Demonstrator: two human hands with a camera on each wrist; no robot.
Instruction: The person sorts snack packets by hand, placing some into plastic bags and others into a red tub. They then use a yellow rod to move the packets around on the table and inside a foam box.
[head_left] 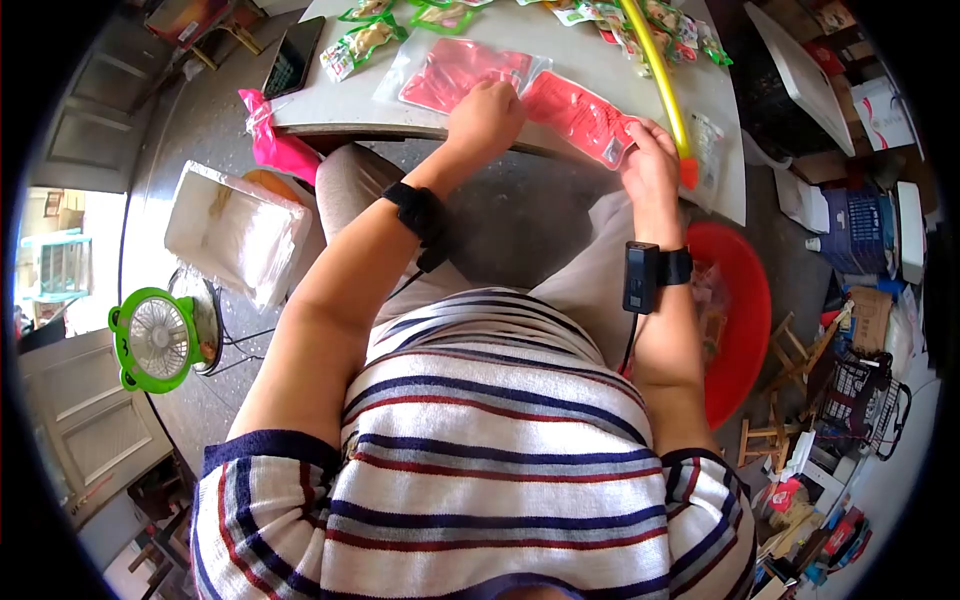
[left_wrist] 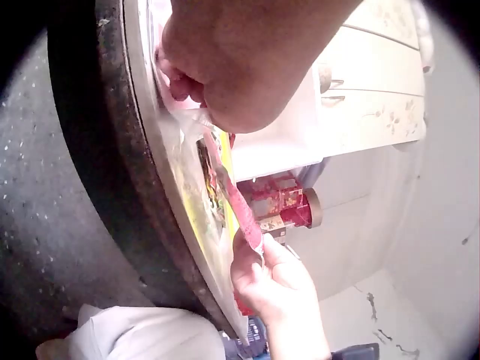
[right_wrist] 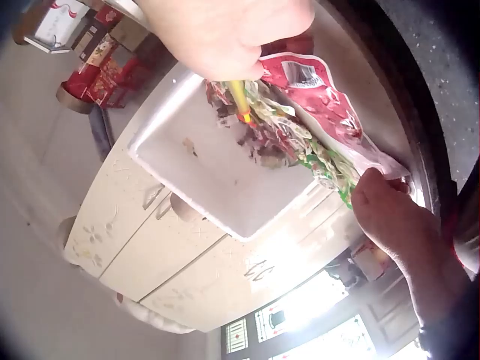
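Note:
A flat red printed packet (head_left: 578,112) slants between the two hands over the table's near edge. My right hand (head_left: 652,165) pinches its right end, beside a barcode label that shows in the right wrist view. A clear plastic bag (head_left: 393,82) with red packets (head_left: 455,72) inside lies to the left on the table. My left hand (head_left: 487,118) lies over the right part of this bag, fingers curled onto its edge, close to the red packet's left end. In the left wrist view the left fingertips (left_wrist: 178,84) are curled down at the tabletop.
A yellow tube (head_left: 655,75) with an orange end crosses the table on the right. Small green snack packets (head_left: 362,45) and a phone (head_left: 295,55) lie at the left. A white foam box (head_left: 235,225), a green fan (head_left: 155,340) and a red basin (head_left: 745,320) flank the person.

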